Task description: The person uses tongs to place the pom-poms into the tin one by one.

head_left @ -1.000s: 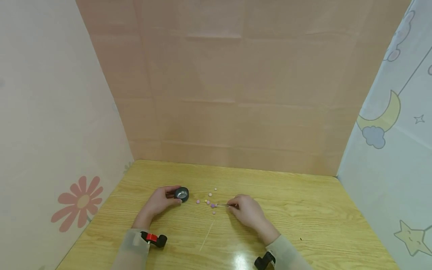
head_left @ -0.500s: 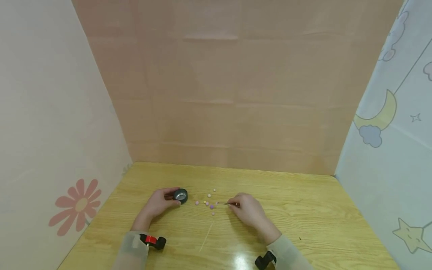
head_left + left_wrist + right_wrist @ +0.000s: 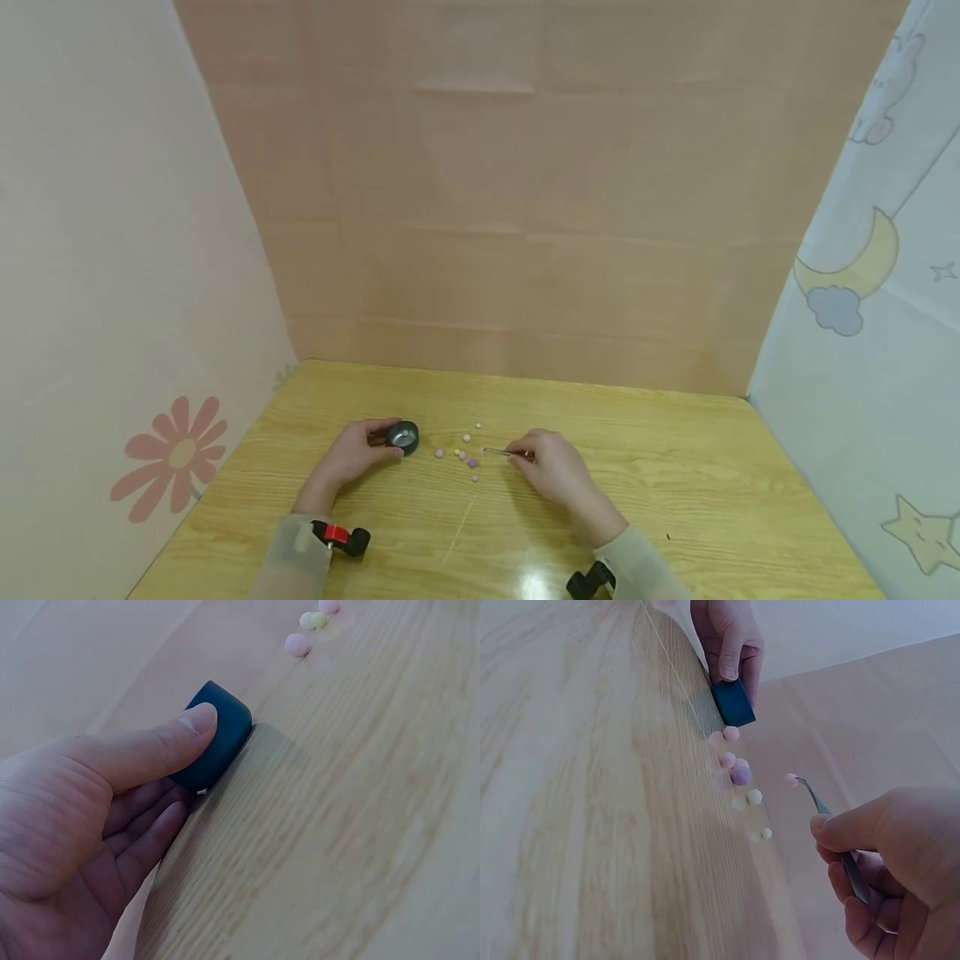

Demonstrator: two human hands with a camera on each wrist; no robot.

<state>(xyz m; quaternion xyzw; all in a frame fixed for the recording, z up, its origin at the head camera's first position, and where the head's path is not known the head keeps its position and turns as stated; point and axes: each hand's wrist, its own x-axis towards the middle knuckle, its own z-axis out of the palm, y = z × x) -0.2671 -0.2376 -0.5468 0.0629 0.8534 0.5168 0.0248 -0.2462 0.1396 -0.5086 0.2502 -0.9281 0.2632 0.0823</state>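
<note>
While the left hand [image 3: 358, 451] grips the small dark cup [image 3: 402, 435], the right hand [image 3: 551, 471] pinches tweezers [image 3: 504, 452] holding a pink bead [image 3: 790, 779].

Glossy wood-grain table [image 3: 675, 467]; thin bright metal tweezers [image 3: 832, 825]; small dark matt cup [image 3: 217, 735] with shiny metallic inside; smooth matt pastel beads [image 3: 465, 454]; sheer cloth sleeves [image 3: 292, 558].

Soft, even light filled the booth; a bright glare patch sat near the near edge of the table [image 3: 534, 582]. Shadows were faint. The head view bowed at its edges, and both wrist views were blurred close up.
</note>
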